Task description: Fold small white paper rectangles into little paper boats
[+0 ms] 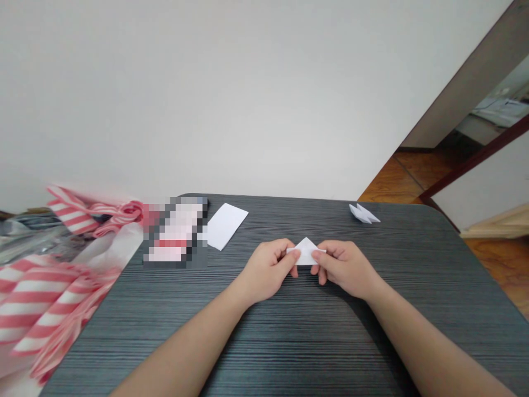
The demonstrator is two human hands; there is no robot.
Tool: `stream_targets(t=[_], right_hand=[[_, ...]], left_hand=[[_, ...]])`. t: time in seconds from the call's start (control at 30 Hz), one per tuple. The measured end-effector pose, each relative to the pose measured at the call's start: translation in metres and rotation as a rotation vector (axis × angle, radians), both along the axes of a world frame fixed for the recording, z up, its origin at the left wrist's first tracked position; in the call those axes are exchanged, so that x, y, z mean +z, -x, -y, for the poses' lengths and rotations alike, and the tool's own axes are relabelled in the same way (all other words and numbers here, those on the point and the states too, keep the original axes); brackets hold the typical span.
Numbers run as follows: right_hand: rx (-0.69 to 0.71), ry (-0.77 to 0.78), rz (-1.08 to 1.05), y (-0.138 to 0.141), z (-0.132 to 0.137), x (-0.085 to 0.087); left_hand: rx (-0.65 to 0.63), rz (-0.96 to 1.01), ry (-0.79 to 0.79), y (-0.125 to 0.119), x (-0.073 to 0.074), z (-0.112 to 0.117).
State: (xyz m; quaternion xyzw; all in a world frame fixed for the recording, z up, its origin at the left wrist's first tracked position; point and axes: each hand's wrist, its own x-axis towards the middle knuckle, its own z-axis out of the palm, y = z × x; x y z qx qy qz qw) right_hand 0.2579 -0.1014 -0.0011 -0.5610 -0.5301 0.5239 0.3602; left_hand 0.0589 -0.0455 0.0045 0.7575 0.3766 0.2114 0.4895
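Observation:
Between my two hands is a small piece of folded white paper (306,255), with a pointed top and a straight lower edge. My left hand (270,270) pinches its left end, thumb on the near face and fingers behind. On the other end, my right hand (345,267) grips it the same way, the thumb pressing near the middle. Both hands are over the middle of the dark table. A flat stack or sheet of white paper (226,226) lies left of my hands. Farther off to the right rests a folded white paper piece (364,213) with pointed ends.
The dark wood-grain table (264,342) meets a pale wall (264,99) at its back edge. A blurred-out, phone-like object (176,229) lies at the left edge. Red-and-white striped cloth (45,292) is heaped beyond that side. Wooden floor (384,179) shows at the right.

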Motion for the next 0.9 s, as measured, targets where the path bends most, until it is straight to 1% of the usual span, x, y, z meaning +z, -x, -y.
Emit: stream_targets(t=[0.17, 0.3, 0.57, 0.73, 0.9], right_hand=[[-0.018, 0.018, 0.026, -0.0024, -0.0019, -0.001], [-0.037, -0.014, 0.038, -0.0058, -0.0014, -0.0016], [-0.033, -0.035, -0.002, -0.0055, 0.0011, -0.0031], [-0.036, -0.027, 0.02, -0.0039, -0.0004, -0.0025], [-0.072, -0.026, 0.005, -0.0048, -0.0007, -0.0032]], left_hand=[[0.011, 0.024, 0.009, 0.0009, -0.0012, -0.001], [0.024, 0.059, 0.04, 0.0017, -0.0019, -0.0017], [0.061, 0.095, 0.074, 0.003, -0.0093, -0.0037], [0.058, 0.111, 0.088, 0.0037, -0.0066, -0.0019], [0.059, 0.124, 0.098, 0.0036, -0.0055, -0.0016]])
